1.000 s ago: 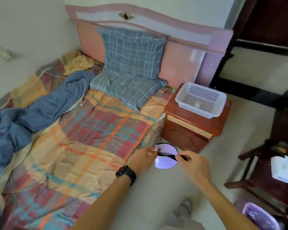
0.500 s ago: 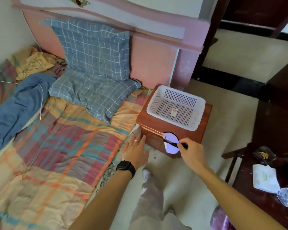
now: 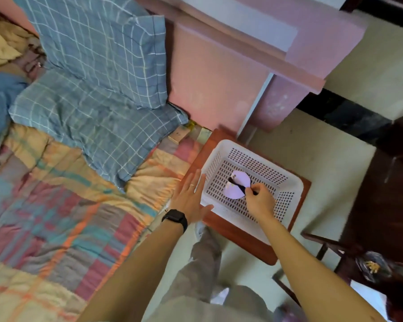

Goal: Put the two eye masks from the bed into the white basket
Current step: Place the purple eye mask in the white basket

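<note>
In the head view, your right hand (image 3: pixel 259 201) is pinching the black strap of a lilac eye mask (image 3: pixel 238 187), and the mask is hanging just beyond the grip, inside the white basket (image 3: pixel 288 182) and not yet released. It looks soft and folded. Your left hand (image 3: pixel 191 198), beside the grip, is spread flat and holding nothing. I am seeing no second mask.

Soft, even daylight filled the room, casting only faint shadows under the white basket (image 3: pixel 286 182) and no glare. The whole frame was slightly smeared by motion blur, and the wide lens bent the pink headboard (image 3: pixel 242 43) and stretched the corners.
</note>
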The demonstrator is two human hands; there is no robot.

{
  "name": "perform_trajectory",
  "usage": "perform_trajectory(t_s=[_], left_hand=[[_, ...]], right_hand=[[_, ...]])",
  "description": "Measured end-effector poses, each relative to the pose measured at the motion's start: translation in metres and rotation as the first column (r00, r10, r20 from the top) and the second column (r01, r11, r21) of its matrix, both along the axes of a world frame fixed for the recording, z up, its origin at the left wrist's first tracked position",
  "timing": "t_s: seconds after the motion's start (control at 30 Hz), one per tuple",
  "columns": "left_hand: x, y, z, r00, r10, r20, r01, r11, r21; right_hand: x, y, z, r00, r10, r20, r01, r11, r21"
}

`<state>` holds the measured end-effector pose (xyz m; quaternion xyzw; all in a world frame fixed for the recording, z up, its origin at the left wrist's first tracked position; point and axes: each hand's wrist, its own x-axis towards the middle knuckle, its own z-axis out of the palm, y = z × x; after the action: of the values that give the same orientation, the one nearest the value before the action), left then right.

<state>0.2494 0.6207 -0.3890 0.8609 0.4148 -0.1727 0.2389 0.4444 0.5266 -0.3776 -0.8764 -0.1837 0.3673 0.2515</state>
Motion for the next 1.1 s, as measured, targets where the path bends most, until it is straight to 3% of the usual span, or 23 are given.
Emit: perform_trajectory(t_s=[0.13, 0.2, 0.23, 0.3, 0.4, 0.43, 0.5, 0.6, 0.73, 0.8, 0.9, 0.97, 1.1], left_hand=[[0.006, 0.010, -0.019, 1.000, -0.021, -0.002, 0.021, 0.999, -0.026], [0.006, 0.010, -0.026, 1.000, 0.006, 0.029, -0.005, 0.999, -0.034], [0.006, 0.009, -0.029, 0.999, 0.010, 0.037, -0.009, 0.999, -0.035], [0.006, 0.007, -0.032, 1.000, 0.007, 0.028, -0.007, 1.000, -0.027], [0.008, 0.005, -0.031, 0.999, 0.031, 0.008, -0.031, 0.999, -0.010], [0.010, 0.005, -0.030, 0.999, 0.039, -0.003, -0.039, 0.999, -0.011], [0.014, 0.003, -0.028, 0.998, 0.050, -0.043, -0.050, 0.999, 0.004], [0.022, -0.002, -0.016, 0.989, 0.117, -0.095, -0.113, 0.993, 0.045], [0.031, -0.032, 0.027, 0.947, 0.322, -0.014, -0.318, 0.939, 0.127], [0.030, -0.042, 0.041, 0.914, 0.404, 0.031, -0.405, 0.906, 0.123], [0.007, -0.080, 0.082, 0.798, 0.587, 0.136, -0.602, 0.784, 0.152], [-0.016, -0.109, 0.111, 0.710, 0.676, 0.198, -0.704, 0.689, 0.171], [-0.090, -0.174, 0.152, 0.567, 0.794, 0.221, -0.817, 0.508, 0.271]], right_hand=[[0.010, 0.035, -0.024, 0.998, -0.030, -0.049, 0.027, 0.998, -0.048], [0.010, 0.040, -0.035, 0.997, 0.060, 0.058, -0.052, 0.991, -0.124], [0.009, 0.038, -0.043, 0.971, 0.183, 0.153, -0.157, 0.973, -0.166], [0.008, 0.029, -0.056, 0.820, 0.482, 0.309, -0.419, 0.873, -0.248], [0.011, 0.020, -0.076, 0.560, 0.810, 0.173, -0.728, 0.581, -0.363], [0.013, 0.019, -0.081, 0.518, 0.849, 0.103, -0.765, 0.514, -0.387], [0.017, 0.023, -0.083, 0.493, 0.869, 0.035, -0.793, 0.465, -0.394], [0.026, 0.033, -0.064, 0.425, 0.904, 0.048, -0.822, 0.408, -0.398], [0.040, 0.022, 0.006, 0.370, 0.909, 0.190, -0.861, 0.413, -0.296], [0.041, 0.014, 0.032, 0.409, 0.889, 0.205, -0.870, 0.448, -0.207], [0.029, -0.009, 0.095, 0.407, 0.866, 0.290, -0.911, 0.408, 0.060], [0.011, -0.018, 0.135, 0.376, 0.850, 0.369, -0.925, 0.324, 0.198], [-0.057, -0.026, 0.195, 0.182, 0.814, 0.551, -0.967, 0.046, 0.252]])
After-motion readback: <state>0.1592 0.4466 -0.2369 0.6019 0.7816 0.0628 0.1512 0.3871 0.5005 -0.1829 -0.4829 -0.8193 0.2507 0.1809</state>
